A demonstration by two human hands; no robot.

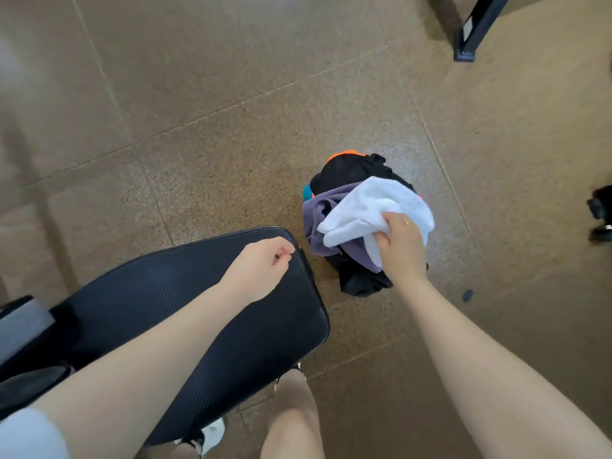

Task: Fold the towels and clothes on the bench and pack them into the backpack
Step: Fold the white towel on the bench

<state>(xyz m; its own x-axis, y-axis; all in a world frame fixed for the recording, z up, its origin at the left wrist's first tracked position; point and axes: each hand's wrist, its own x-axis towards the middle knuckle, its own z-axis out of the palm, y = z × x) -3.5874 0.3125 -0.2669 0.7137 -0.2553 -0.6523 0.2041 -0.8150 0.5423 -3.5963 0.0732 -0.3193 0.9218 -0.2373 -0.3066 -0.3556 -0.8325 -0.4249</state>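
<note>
A white towel (pixel 374 210) is gripped by the curled right hand (pixel 402 246) — the left hand (pixel 261 270) is loosely fisted above the black bench (pixel 198 313), nothing visibly held.

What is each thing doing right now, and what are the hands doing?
white towel: bunched, gripped by right hand
right hand: gripping the towel
left hand: curled, holding nothing visible, above the bench
purple garment: crumpled in the backpack
backpack: open, on the floor
bench: bare

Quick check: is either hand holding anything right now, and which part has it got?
The right hand grips the white towel by a bunched fold at its near edge, over the backpack. The left hand is curled above the bench, holding nothing.
</note>
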